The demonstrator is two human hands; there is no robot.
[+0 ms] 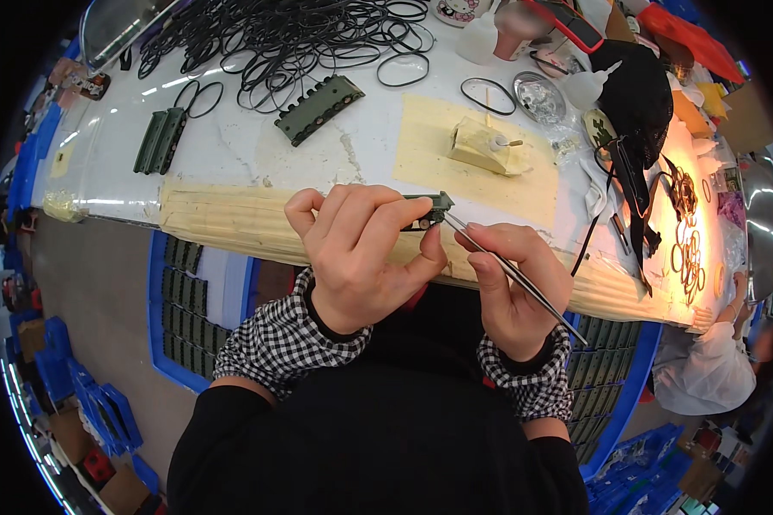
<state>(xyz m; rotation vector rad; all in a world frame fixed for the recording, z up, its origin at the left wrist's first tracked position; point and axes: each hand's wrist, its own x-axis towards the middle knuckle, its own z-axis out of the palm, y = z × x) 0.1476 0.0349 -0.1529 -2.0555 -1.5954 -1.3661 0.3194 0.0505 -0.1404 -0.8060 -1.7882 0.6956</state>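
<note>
My left hand [356, 249] is closed on a small dark green model vehicle hull [435, 209], with wheels along its side. The fingers cover much of the hull. My right hand [520, 283] pinches a pair of metal tweezers [524, 279], whose tips reach the hull's right end. Whether the tips grip a part there is too small to tell. Both hands are over the table's near edge. Beyond them lie another green hull [319, 110] with a row of wheels and a green hull [161, 140] at the left, near a black rubber loop.
A heap of black rubber loops [275, 43] covers the table's far left. A yellowish block [488, 148] sits on a yellow sheet [416, 129]. A metal dish [539, 96] and a black mesh bag [640, 103] are at right. Blue trays [156, 300] of green parts flank me below the table.
</note>
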